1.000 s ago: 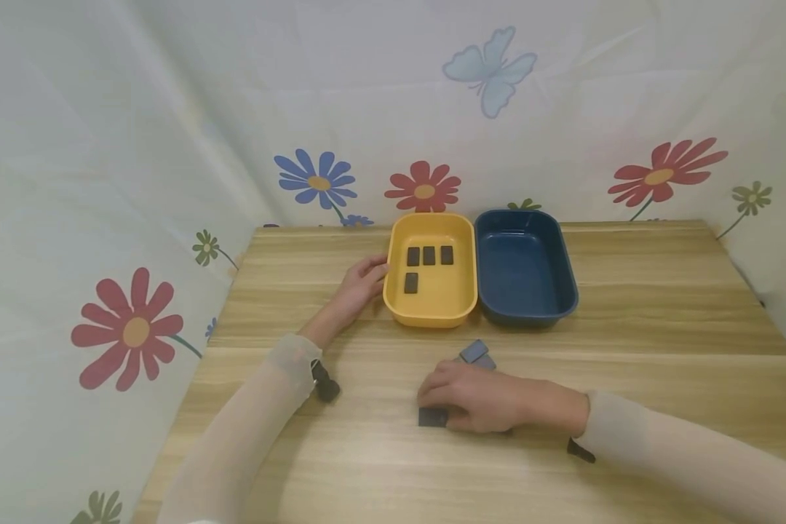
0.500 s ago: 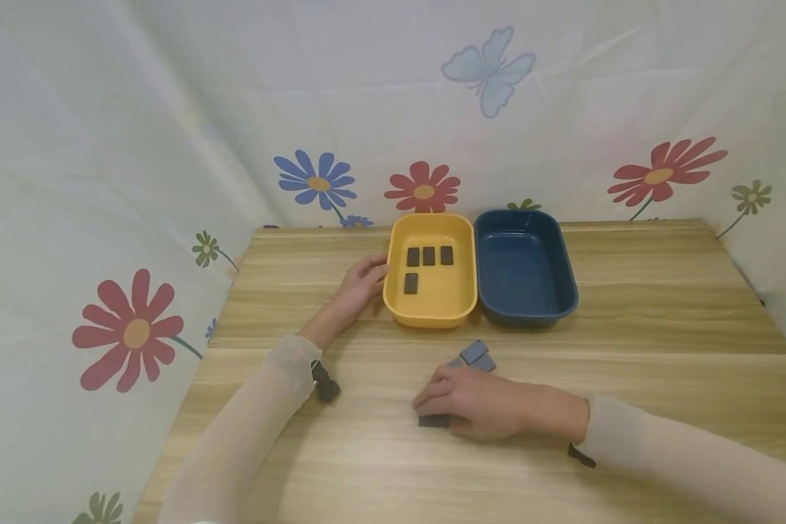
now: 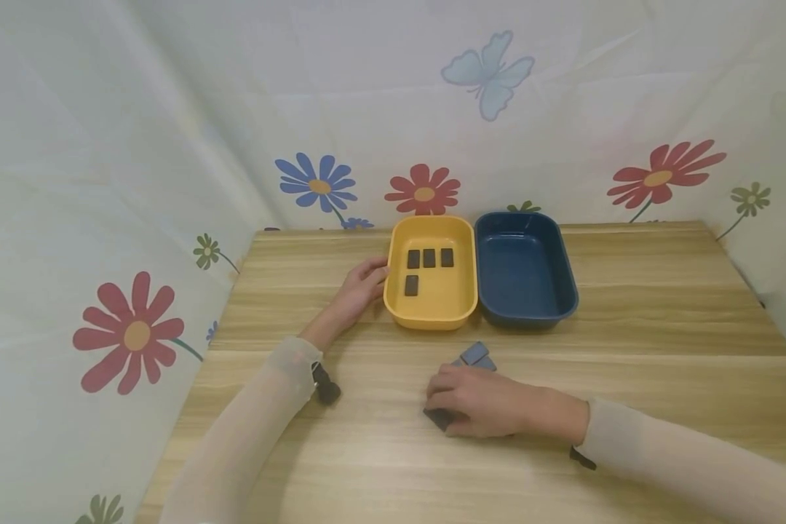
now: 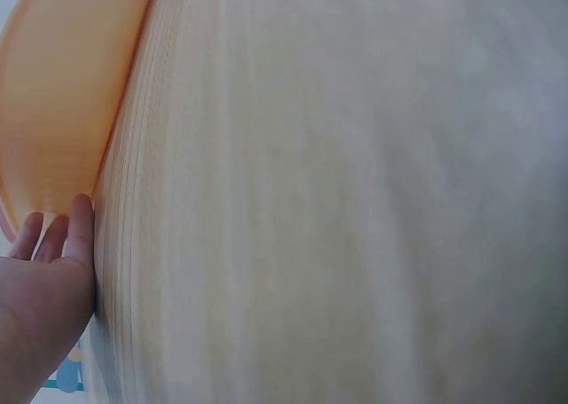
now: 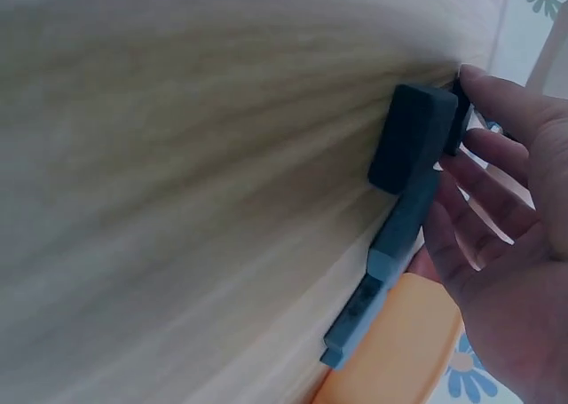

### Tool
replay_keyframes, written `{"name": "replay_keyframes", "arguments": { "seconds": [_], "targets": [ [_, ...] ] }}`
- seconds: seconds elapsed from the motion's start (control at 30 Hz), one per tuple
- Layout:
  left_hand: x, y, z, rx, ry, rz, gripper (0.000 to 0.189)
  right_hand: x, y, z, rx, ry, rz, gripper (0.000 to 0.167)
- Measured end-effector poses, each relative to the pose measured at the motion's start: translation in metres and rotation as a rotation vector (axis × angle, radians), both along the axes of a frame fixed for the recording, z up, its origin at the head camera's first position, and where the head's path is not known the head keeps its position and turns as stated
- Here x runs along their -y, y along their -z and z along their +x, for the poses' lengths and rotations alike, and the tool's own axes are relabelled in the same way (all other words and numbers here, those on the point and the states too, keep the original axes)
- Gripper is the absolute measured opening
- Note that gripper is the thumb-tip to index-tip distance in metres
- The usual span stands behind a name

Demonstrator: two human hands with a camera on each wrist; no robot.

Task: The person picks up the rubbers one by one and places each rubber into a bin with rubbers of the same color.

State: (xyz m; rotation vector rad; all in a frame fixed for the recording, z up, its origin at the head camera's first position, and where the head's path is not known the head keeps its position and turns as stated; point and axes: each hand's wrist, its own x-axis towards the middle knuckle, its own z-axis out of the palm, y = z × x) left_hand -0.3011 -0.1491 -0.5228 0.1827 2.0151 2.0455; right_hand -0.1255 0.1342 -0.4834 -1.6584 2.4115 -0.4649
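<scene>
My right hand [image 3: 481,402] is over the table, pinching a small dark rectangular tile [image 3: 439,418] between thumb and fingers. The right wrist view shows that tile [image 5: 459,120] at the fingertips, partly covered. Several similar tiles [image 5: 411,138] lie close by; a few blue-grey ones [image 3: 476,354] show just beyond the hand, and others are hidden under it. With extended fingers, my left hand [image 3: 360,290] rests against the left side of a yellow bin [image 3: 430,324]. Inside that bin several dark tiles [image 3: 429,258] lie flat, mostly in a row with one nearer me.
A dark blue bin [image 3: 527,291] stands against the yellow one's right side, with nothing seen in it. Both are near the back of the wooden table [image 3: 648,313]. A white cloth [image 3: 550,131] printed with flowers hangs behind and at the sides.
The tile at my right hand has turned from lying straight to an angled position, and the hand has shifted slightly right. My left hand and both bins stay put.
</scene>
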Motion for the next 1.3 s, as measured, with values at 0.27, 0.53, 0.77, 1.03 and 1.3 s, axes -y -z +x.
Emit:
{"name": "replay_keyframes", "arguments": {
  "seconds": [0.27,0.53,0.77,1.03,1.3],
  "targets": [
    [0.0,-0.001,0.002,-0.011,-0.007,0.013,0.046,-0.003,0.003,-0.003,-0.003,-0.002,-0.02,0.037],
    [-0.001,-0.001,0.0,-0.011,0.001,0.001,0.047,-0.005,0.0,-0.008,0.105,0.068,-0.064,0.038],
    [-0.003,-0.004,0.001,-0.016,0.004,0.006,0.046,-0.011,-0.021,-0.02,0.084,0.144,-0.147,0.038],
    [-0.003,-0.003,0.0,0.003,-0.005,0.011,0.045,-0.016,-0.037,-0.029,0.039,0.189,-0.21,0.038],
    [-0.001,-0.002,0.002,0.004,-0.005,0.01,0.048,-0.019,-0.047,-0.037,0.028,0.217,-0.246,0.037]
  ]
}}
